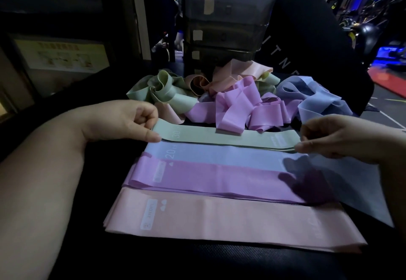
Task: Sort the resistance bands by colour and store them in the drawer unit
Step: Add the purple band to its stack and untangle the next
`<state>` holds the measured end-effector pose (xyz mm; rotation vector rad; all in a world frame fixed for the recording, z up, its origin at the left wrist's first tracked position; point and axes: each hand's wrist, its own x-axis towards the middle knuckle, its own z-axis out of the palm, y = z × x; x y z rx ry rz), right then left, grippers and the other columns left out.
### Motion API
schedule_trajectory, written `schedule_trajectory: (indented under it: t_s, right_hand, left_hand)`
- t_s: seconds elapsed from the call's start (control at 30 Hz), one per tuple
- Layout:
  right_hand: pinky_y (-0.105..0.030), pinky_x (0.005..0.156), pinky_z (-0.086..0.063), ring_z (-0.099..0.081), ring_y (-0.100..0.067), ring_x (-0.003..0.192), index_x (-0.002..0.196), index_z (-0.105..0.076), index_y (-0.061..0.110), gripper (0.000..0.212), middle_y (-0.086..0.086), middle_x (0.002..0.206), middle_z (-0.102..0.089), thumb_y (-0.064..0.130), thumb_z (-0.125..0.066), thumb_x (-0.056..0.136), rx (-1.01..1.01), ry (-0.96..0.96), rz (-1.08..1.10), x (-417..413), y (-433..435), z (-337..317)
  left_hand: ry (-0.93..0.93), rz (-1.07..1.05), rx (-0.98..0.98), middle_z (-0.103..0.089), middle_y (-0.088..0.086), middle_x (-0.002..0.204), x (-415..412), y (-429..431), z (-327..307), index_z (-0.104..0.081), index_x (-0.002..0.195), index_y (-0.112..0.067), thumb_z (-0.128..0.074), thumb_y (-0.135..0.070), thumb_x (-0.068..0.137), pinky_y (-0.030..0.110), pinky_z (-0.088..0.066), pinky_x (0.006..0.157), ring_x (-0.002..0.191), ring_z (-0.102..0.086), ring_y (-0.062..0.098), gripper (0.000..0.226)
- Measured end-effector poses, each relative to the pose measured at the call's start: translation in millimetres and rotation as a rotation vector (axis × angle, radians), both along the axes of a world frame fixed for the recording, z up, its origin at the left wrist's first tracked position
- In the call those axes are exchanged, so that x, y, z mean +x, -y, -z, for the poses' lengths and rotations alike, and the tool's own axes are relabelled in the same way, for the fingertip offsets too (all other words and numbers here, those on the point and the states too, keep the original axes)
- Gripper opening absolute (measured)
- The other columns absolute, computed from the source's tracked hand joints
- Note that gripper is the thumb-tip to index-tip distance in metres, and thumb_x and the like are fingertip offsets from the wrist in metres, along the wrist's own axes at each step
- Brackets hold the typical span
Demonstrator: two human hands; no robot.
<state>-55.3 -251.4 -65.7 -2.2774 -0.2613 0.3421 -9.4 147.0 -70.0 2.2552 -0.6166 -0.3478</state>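
At top centre I see the drawer unit (228,22); I cannot tell its contents. The left hand (131,119) and right hand (334,137) pinch the green band (224,137) by its ends.

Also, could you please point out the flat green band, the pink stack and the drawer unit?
flat green band (224,136), head view, its middle
pink stack (230,220), head view, top band
drawer unit (239,11), head view, top drawer front

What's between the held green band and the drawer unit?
A tangled pile of loose bands lies between the green band and the drawer unit, up against its base. The drawers also look closed.
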Motion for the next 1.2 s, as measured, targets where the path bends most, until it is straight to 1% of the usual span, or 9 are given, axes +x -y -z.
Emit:
schedule_trajectory:
  t_s: [0.1,0.2,0.47,0.63,0.73,0.83,0.97,1.1,1.2]
  right_hand:
    - [-0.015,0.039,-0.028,-0.036,-0.007,0.045,0.07,-0.064,0.013,0.069,-0.003,0.057,-0.045,0.071,-0.084,0.038,0.049,0.087,0.009,1,-14,-4]
    - [-0.015,0.038,-0.031,-0.041,-0.003,0.04,0.077,-0.066,0.012,0.05,0.002,0.05,-0.051,0.054,-0.075,0.052,0.001,0.153,0.039,2,-29,-18]
    - [-0.033,0.07,-0.053,-0.06,-0.007,0.064,0.075,-0.071,0.037,0.005,0.01,0.07,-0.069,0.041,-0.072,0.071,-0.322,0.297,0.005,24,-57,-42]
    - [-0.021,0.094,-0.041,-0.055,-0.014,0.116,0.112,-0.068,0.033,0.029,0.005,0.12,-0.063,0.022,-0.07,0.085,-0.485,0.376,-0.194,30,-77,-16]
    - [-0.02,0.094,-0.032,-0.047,-0.022,0.125,0.127,-0.061,0.026,0.041,-0.008,0.135,-0.053,0.013,-0.066,0.088,-0.508,0.379,-0.264,30,-83,-1]
    - [-0.02,0.101,-0.028,-0.044,-0.021,0.129,0.134,-0.054,0.027,0.047,-0.003,0.14,-0.05,0.014,-0.063,0.09,-0.556,0.419,-0.279,33,-82,9]
    - [-0.011,0.103,-0.031,-0.045,-0.002,0.125,0.134,-0.055,0.025,0.048,0.014,0.134,-0.052,0.016,-0.066,0.089,-0.421,0.515,-0.201,38,-72,17]
    - [-0.031,0.106,-0.041,-0.046,0.003,0.126,0.127,-0.055,0.037,0.05,0.02,0.136,-0.051,0.013,-0.07,0.086,-0.098,0.489,-0.109,38,-63,11]
    - [-0.022,0.105,-0.04,-0.044,0.006,0.129,0.124,-0.057,0.044,0.051,0.028,0.133,-0.054,0.022,-0.074,0.081,0.165,0.377,-0.202,31,-57,-2]
  left_hand:
    - [0.083,-0.056,-0.008,-0.059,-0.018,0.056,1,20,-6,-0.049,0.073,-0.014,-0.079,-0.031,0.075,0.012,-0.032,0.049,0.055,-0.035,0.008,0.035]
    - [0.176,-0.074,0.083,-0.07,-0.005,0.079,5,41,-15,-0.057,0.075,-0.023,-0.079,-0.035,0.075,0.025,-0.042,0.063,0.061,-0.049,0.008,0.025]
    - [0.244,-0.024,0.393,-0.065,-0.012,0.088,8,83,-36,-0.062,0.09,-0.031,-0.073,-0.039,0.08,0.029,-0.052,0.079,0.084,-0.062,0.008,0.017]
    - [0.26,0.024,0.344,-0.055,-0.02,0.09,10,96,-11,-0.064,0.104,-0.034,-0.068,-0.036,0.085,0.019,-0.043,0.072,0.086,-0.055,0.002,0.02]
    - [0.327,0.071,0.372,-0.056,-0.013,0.107,13,100,5,-0.062,0.115,-0.029,-0.066,-0.033,0.085,0.027,-0.043,0.091,0.105,-0.052,0.009,0.031]
    - [0.338,0.048,0.328,-0.053,-0.016,0.113,17,99,9,-0.06,0.12,-0.031,-0.066,-0.032,0.086,0.023,-0.036,0.095,0.113,-0.044,0.006,0.034]
    - [0.383,0.006,0.238,-0.045,-0.026,0.111,20,97,15,-0.055,0.124,-0.037,-0.065,-0.035,0.087,0.023,-0.027,0.095,0.118,-0.036,0.0,0.038]
    - [0.46,-0.022,0.18,-0.04,-0.025,0.128,21,94,16,-0.046,0.134,-0.036,-0.067,-0.035,0.086,0.014,-0.019,0.096,0.124,-0.029,-0.001,0.051]
    - [0.52,-0.05,0.071,-0.036,-0.032,0.12,19,91,13,-0.042,0.134,-0.036,-0.073,-0.03,0.081,0.013,-0.025,0.096,0.111,-0.036,-0.009,0.062]
